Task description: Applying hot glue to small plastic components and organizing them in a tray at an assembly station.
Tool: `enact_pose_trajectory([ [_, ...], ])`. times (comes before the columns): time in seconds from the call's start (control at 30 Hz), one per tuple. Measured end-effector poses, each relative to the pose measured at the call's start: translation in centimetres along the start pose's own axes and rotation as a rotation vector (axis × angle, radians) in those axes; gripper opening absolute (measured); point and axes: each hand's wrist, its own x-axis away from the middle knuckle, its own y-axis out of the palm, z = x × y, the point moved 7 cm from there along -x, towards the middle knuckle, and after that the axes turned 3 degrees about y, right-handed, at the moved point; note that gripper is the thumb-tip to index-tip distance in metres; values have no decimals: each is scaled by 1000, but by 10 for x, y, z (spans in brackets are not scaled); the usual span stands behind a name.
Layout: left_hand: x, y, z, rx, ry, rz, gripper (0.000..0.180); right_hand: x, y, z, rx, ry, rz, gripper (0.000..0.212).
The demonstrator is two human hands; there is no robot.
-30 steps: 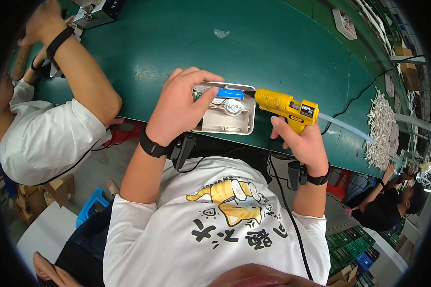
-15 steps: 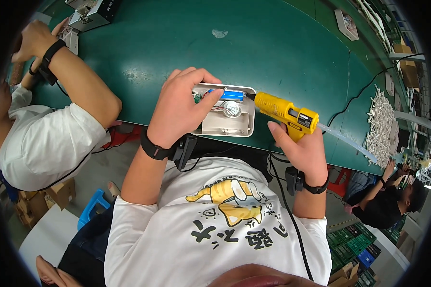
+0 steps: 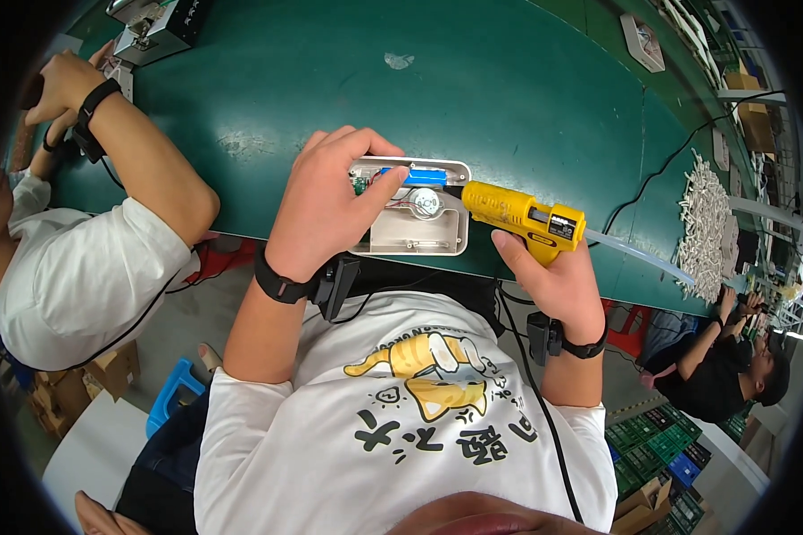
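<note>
The glue gun (image 3: 522, 212) has edged further over the white housing (image 3: 419, 234). The right hand (image 3: 558, 281) grips its handle; the left hand (image 3: 321, 205) clasps the housing by the table edge (image 3: 484, 264), thumb on a blue cylinder (image 3: 430, 177)

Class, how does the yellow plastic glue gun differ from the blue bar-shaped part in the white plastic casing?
The yellow plastic glue gun is larger and pistol-shaped; the blue bar-shaped part is smaller and straight. The gun is gripped in the right hand, while the blue part lies inside the white plastic casing, partly covered by the thumb of the left hand. Both are brightly coloured.
</note>
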Motion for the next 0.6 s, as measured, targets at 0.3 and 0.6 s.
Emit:
enact_pose_trajectory([
  [0.3,3,-1,-2,26,-22,11,16,16,-8,-11,-12,-62,79,20],
  [0.6,12,-7,-8,73,110,-48,35,-5,24,-47,-64,-236,-113,20],
])
